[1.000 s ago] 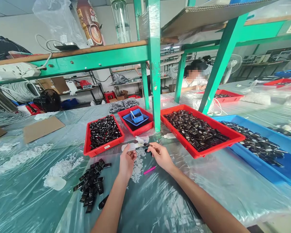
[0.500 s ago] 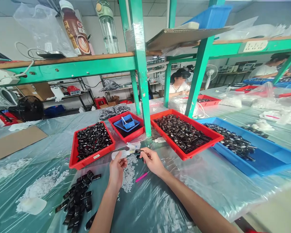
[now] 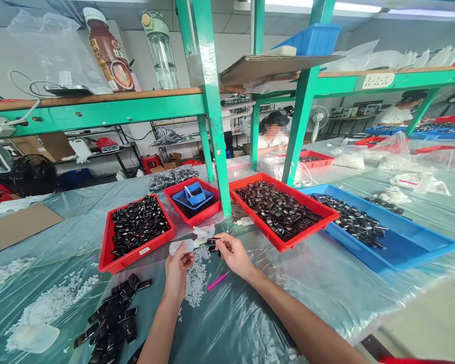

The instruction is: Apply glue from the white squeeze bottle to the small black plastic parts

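My left hand [image 3: 179, 267] is closed around a small translucent squeeze bottle [image 3: 182, 246], whose narrow tip points right. A small black plastic part [image 3: 213, 240] is pinched between the fingers of my right hand [image 3: 233, 254]. The bottle's tip meets or nearly meets that part; at this size I cannot tell which. Below both hands lies a scatter of small white pieces [image 3: 197, 280] on the plastic sheet. Beside it rests a tool with a pink handle [image 3: 217, 281]. A crumpled white wipe [image 3: 204, 231] lies just beyond the bottle.
Red trays of black parts stand left [image 3: 138, 253] and right [image 3: 284, 245]; a smaller red tray [image 3: 191, 221] holds blue trays. A blue tray [image 3: 405, 253] sits farther right. Loose black parts [image 3: 114, 316] are piled at front left. A green post [image 3: 217, 151] rises behind. Co-workers sit beyond.
The whole view has shifted slightly, so the scene appears a little farther left. My hands keep the same hold on the bottle and the black part.
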The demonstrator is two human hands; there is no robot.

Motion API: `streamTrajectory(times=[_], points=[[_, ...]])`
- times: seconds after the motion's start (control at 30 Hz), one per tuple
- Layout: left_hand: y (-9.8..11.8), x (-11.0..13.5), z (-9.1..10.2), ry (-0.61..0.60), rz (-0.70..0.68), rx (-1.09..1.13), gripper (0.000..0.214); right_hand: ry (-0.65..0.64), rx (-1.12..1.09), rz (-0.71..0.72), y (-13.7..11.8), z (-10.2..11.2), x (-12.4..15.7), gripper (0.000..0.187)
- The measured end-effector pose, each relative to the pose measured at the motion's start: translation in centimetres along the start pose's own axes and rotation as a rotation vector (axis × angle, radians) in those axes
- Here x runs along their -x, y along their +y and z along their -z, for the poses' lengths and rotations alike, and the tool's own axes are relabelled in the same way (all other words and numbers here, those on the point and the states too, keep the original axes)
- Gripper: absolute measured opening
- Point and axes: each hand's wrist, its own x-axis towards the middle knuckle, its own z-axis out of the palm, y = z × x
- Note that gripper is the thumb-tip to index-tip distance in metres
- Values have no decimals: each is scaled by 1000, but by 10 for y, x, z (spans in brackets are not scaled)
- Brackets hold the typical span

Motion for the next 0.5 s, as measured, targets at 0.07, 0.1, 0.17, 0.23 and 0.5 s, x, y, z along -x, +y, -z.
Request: streamTrajectory(times=[0.07, 0.1, 0.17, 0.23, 0.5], points=[[0, 0, 0, -4, 0, -5, 39, 0, -1, 1, 0, 0, 0, 30], [0, -1, 0, -4, 2, -8, 39, 0, -1, 1, 0, 0, 0, 30], [-1, -1, 0, 1, 10, -11, 39, -2, -1, 3, 0, 0, -1, 30], [-1, -2, 0, 8, 14, -9, 39, -6, 0, 4, 0, 0, -1, 31], [0, -1, 0, -2, -22, -9, 39, -26, -47, -13, -1, 0, -1, 34]])
